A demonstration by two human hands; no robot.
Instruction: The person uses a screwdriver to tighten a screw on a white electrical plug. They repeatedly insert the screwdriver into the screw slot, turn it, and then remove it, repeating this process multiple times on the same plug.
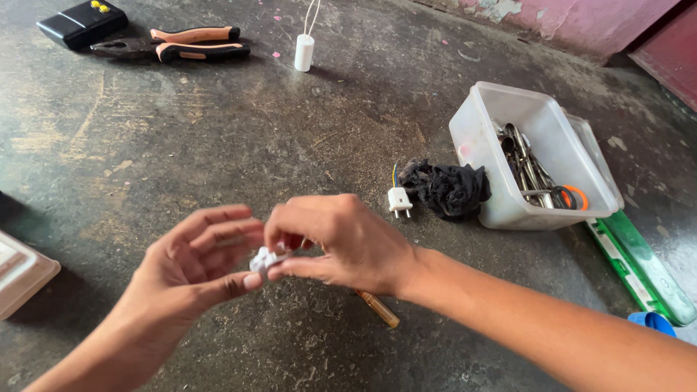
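White small plastic part (263, 259) pinched between left hand (190, 272) and right hand (341, 243), both grips clamped on it, above concrete floor (218, 145).

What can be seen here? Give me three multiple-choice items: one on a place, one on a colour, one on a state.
1. Where do the pliers lie?
A. on the floor, top left
B. in the tub
C. in a hand

2. What colour is the cloth beside the plastic tub?
A. white
B. black
C. red

3. How is the small white part held?
A. lying loose
B. between both hands
C. left hand alone

A: they lie beside a black box.
B: it is dark throughout.
B: left hand and right hand both pinch it.
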